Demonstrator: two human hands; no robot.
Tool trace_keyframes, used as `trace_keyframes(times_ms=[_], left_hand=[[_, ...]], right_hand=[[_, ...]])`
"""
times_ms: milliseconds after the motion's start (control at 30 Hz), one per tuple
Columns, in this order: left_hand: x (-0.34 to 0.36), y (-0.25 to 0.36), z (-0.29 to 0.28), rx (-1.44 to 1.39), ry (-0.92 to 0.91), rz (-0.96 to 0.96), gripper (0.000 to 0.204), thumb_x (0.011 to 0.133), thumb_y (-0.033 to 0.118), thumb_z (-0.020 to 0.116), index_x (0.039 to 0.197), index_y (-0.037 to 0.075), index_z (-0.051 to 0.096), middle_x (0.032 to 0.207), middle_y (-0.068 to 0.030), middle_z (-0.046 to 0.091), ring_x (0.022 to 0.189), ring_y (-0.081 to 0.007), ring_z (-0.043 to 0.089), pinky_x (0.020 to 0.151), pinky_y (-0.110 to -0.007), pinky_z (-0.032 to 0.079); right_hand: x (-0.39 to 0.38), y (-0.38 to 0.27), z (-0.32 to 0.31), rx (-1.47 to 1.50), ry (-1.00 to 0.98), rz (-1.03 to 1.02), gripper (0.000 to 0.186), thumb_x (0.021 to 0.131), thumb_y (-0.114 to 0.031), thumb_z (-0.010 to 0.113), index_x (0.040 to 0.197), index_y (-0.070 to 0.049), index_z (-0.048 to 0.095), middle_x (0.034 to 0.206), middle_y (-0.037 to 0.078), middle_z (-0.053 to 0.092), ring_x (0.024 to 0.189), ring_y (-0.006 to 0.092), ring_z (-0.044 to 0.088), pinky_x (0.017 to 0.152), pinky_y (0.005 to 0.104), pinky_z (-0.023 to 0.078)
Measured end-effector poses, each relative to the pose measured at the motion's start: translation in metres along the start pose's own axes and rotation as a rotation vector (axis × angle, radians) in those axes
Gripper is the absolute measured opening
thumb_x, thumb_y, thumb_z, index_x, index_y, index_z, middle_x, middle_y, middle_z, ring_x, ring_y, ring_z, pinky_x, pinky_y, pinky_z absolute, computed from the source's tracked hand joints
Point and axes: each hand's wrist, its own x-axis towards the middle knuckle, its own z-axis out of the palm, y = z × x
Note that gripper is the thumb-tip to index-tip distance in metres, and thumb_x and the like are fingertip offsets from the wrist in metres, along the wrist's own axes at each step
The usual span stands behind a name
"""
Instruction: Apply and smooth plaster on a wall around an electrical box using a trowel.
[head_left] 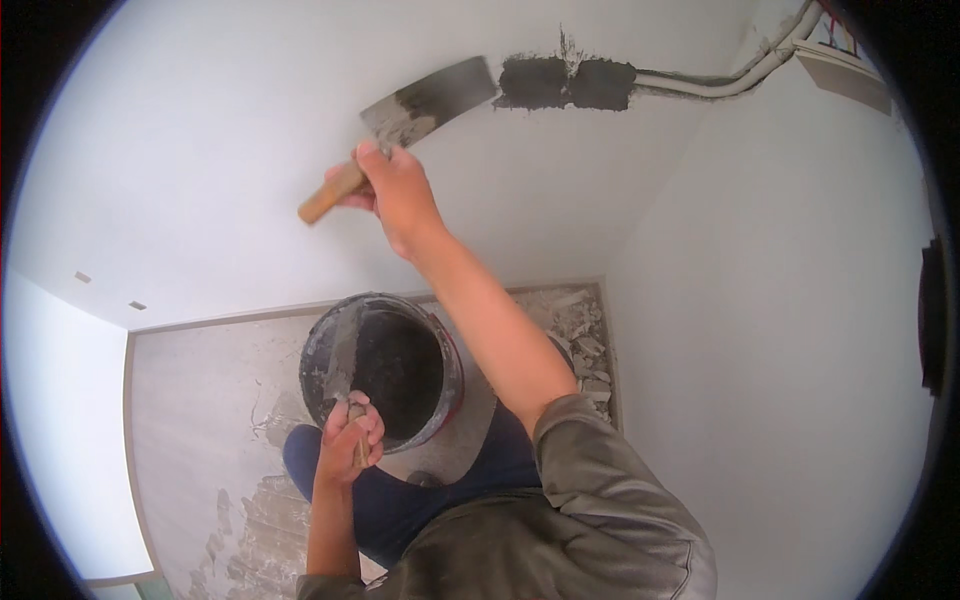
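Observation:
My right hand (400, 200) grips the wooden handle of a wide putty knife (440, 97) up by the white wall. Dark grey wet filler smears part of its blade, whose right end is beside a dark patch of filler (532, 83) on the wall; whether blade and wall touch I cannot tell. Lower down, my left hand (350, 437) is closed round the handle of a second putty knife (343, 350). That knife's grey-coated blade extends over the left part of a round bucket (448, 385), which has a dark inside and a smeared rim.
Pale conduit pipes (720, 90) run from the patch to an opening with coloured wires at the upper right. Broken rubble (590, 345) lies in the floor corner. My knees flank the bucket. Dried smears (265, 530) mark the floor at left, and a side wall (780, 330) rises at right.

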Motion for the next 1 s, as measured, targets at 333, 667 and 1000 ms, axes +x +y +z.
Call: trace_keyframes(times_ms=[333, 667, 1000], left_hand=[[0.008, 0.000, 0.002, 0.040, 0.022, -0.028, 0.030, 0.090, 0.009, 0.057, 0.118, 0.010, 0.044, 0.084, -0.0037, 0.049, 0.066, -0.0127, 0.049, 0.040, -0.024, 0.043], [0.012, 0.001, 0.013, 0.065, 0.020, -0.021, 0.029, 0.091, 0.009, 0.057, 0.117, 0.009, 0.044, 0.084, -0.0043, 0.049, 0.066, -0.0128, 0.050, 0.040, -0.024, 0.043], [0.012, 0.000, 0.010, -0.008, 0.056, -0.038, 0.033, 0.086, 0.001, 0.055, 0.116, 0.008, 0.044, 0.082, -0.0053, 0.050, 0.067, -0.0141, 0.050, 0.042, -0.026, 0.043]], right_hand=[[-0.009, -0.028, -0.040, -0.105, 0.147, -0.192, 0.034, 0.102, -0.034, 0.049, 0.108, -0.001, 0.046, 0.101, 0.018, 0.067, 0.092, 0.0236, 0.067, 0.084, 0.0355, 0.057], [0.010, -0.008, -0.025, -0.012, 0.049, -0.007, 0.034, 0.101, -0.033, 0.052, 0.107, 0.000, 0.047, 0.100, 0.020, 0.067, 0.091, 0.0252, 0.068, 0.083, 0.0360, 0.057], [-0.083, 0.001, -0.146, -1.391, 0.151, -0.148, 0.035, 0.095, -0.037, 0.057, 0.099, -0.003, 0.052, 0.076, 0.020, 0.065, 0.072, 0.0400, 0.064, 0.064, 0.0498, 0.050]])
